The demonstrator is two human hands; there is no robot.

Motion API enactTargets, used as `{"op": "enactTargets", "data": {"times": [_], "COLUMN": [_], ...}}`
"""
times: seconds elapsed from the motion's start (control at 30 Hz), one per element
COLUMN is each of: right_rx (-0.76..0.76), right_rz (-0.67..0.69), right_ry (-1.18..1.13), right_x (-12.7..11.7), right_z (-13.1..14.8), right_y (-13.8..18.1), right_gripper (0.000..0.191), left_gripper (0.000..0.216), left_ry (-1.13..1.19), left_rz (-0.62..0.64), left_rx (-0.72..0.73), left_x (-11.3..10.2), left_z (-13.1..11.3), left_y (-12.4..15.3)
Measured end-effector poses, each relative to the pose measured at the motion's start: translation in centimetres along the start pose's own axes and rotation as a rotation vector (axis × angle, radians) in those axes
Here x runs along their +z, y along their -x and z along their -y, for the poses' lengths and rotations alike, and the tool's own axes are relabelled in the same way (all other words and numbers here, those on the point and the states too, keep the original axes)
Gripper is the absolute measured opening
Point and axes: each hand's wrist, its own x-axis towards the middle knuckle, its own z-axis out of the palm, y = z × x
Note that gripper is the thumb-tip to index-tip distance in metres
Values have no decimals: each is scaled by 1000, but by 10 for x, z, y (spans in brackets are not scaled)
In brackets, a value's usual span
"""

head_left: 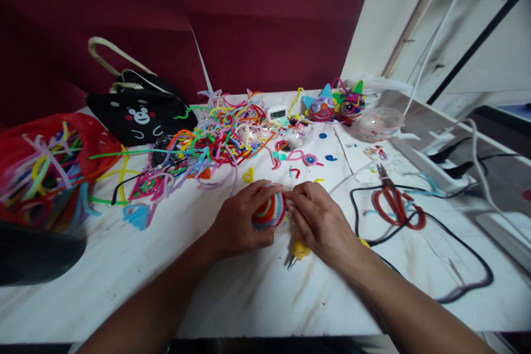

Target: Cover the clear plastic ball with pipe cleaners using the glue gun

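Left hand [238,224] clasps a striped pipe-cleaner coil [269,211] at mid-counter [249,293]. Right hand [321,224] pinches the coil's right rim, lying over a yellow tool [299,251]. Scissors [396,207] lie right; loose pile [219,138] far.

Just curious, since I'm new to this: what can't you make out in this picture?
Head view:
Striped coil: the left hand and right hand cover most of it.
Yellow tool: mostly under the right hand; only its tip end shows.
Small clock: digits too small to read.
Red bag: cut off by the left edge.
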Motion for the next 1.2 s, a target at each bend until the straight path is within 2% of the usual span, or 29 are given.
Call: {"op": "enactTargets", "data": {"times": [0.2,0.43,0.63,0.87,1.2], "right_rx": [-8,-21,-37,-47,-34], "right_rz": [20,-9,-51,-73,-64], "right_ry": [-33,-27,50,62,19], "right_x": [1,4,9,11,13], "right_z": [-1,1,3,3,4], "right_y": [2,3,2,2,3], "right_gripper": [38,35,33,31,34], "left_gripper": [76,73,80,77,71], "left_ry": [29,21,-33,-82,-118], "left_rz": [-5,-33,-74,-95,-68], "left_rx": [-6,42,70,104,124], "left_x": [0,4,9,6,5], "left_z": [1,7,16,16,16], "left_y": [1,3,7,6,4]}}
